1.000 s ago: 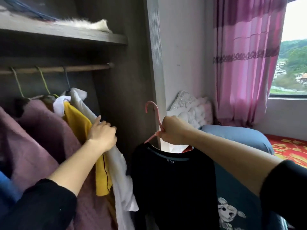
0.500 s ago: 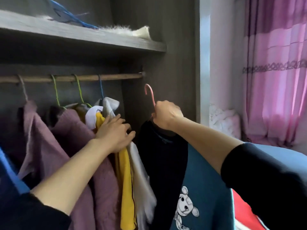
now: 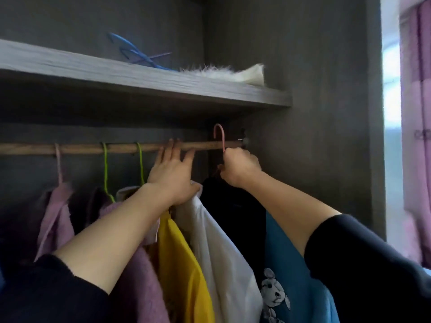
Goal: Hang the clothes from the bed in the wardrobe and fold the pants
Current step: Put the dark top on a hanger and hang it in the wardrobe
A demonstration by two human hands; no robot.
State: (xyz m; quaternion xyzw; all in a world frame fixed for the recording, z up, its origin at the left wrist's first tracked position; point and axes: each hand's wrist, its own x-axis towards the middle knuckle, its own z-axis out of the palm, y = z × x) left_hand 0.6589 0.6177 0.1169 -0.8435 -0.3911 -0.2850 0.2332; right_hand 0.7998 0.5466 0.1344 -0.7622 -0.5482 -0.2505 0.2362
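Note:
My right hand [image 3: 240,167] grips the neck of a pink hanger [image 3: 220,136] that carries a black and blue shirt [image 3: 247,220] with a cartoon dog print. The hanger's hook is raised level with the wooden rod [image 3: 93,148], at its right end; whether it rests on the rod I cannot tell. My left hand [image 3: 172,173] lies flat, fingers spread, against the rod and the top of a white garment [image 3: 217,252], just left of the black shirt. A yellow garment [image 3: 182,264] and pink ones [image 3: 56,217] hang further left.
A grey shelf [image 3: 144,82] runs above the rod with blue hangers [image 3: 137,54] and a white furry item [image 3: 224,72] on it. The wardrobe's side wall [image 3: 326,136] stands close to the right. A pink curtain [image 3: 417,113] and bright window lie beyond it.
My right hand lifted the pink hanger with the black shirt up to rod height at the right end. My left hand rose from the clothes to the rod. The view tilted upward.

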